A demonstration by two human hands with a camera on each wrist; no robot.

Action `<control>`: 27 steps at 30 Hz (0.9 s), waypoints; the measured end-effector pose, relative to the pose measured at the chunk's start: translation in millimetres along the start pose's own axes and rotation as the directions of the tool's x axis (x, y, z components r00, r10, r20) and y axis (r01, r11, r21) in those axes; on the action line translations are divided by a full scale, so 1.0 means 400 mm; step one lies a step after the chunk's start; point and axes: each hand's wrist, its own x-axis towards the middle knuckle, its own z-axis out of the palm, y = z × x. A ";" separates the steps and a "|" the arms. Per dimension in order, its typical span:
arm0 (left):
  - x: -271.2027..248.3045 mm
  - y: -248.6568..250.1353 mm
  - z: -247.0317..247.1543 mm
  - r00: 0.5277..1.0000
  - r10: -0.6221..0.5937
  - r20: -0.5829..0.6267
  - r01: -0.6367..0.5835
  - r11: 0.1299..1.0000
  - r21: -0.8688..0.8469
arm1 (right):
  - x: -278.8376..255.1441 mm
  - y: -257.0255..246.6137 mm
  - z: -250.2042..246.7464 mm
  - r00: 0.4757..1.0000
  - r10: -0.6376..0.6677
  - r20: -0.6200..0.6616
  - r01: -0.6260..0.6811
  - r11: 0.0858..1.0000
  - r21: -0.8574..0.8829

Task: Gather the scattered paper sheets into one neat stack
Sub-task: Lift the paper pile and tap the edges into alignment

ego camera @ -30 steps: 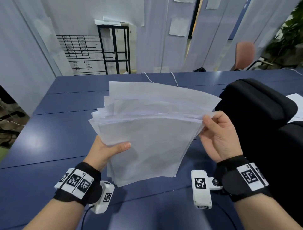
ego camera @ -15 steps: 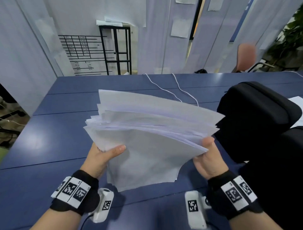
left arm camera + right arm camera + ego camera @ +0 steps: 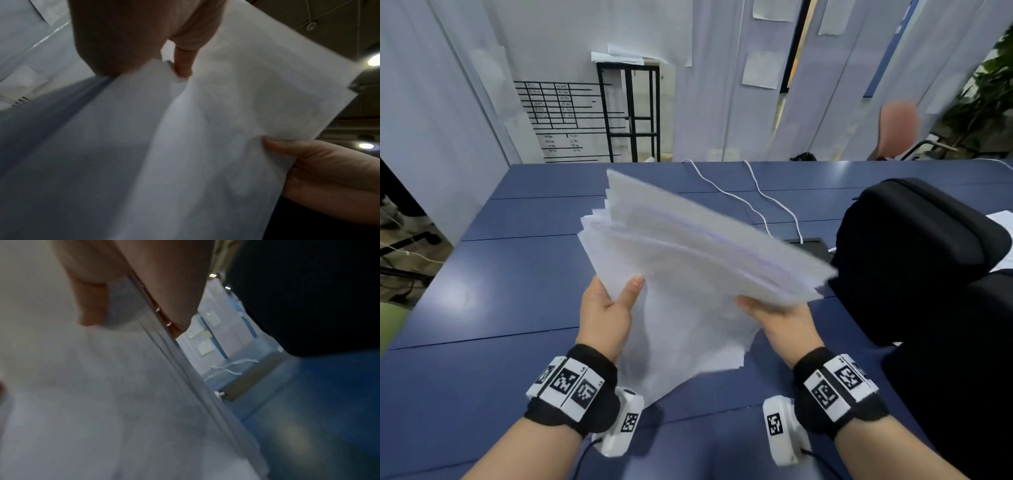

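Above the blue table (image 3: 482, 342), a bundle of white paper sheets (image 3: 688, 267) is held in the air, tilted, with its edges fanned and uneven. Left hand (image 3: 606, 315) grasps the bundle's near-left edge, thumb pressed on the top sheet. Right hand (image 3: 787, 325) grasps the near-right edge, with its fingers hidden beneath the sheets. A black bag (image 3: 914, 253) stands just to the right. Two white cables (image 3: 756, 202) lie on the table behind the bundle.

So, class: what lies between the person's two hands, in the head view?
The bundle of paper sheets spans the gap: the left hand grips its left edge, the right hand its right edge. The head view shows this.
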 end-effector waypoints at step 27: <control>-0.007 0.218 0.036 0.917 0.333 -0.221 -0.321 0.943 0.090 | -0.022 -0.018 -0.021 0.996 -0.001 0.087 -0.020 0.971 0.240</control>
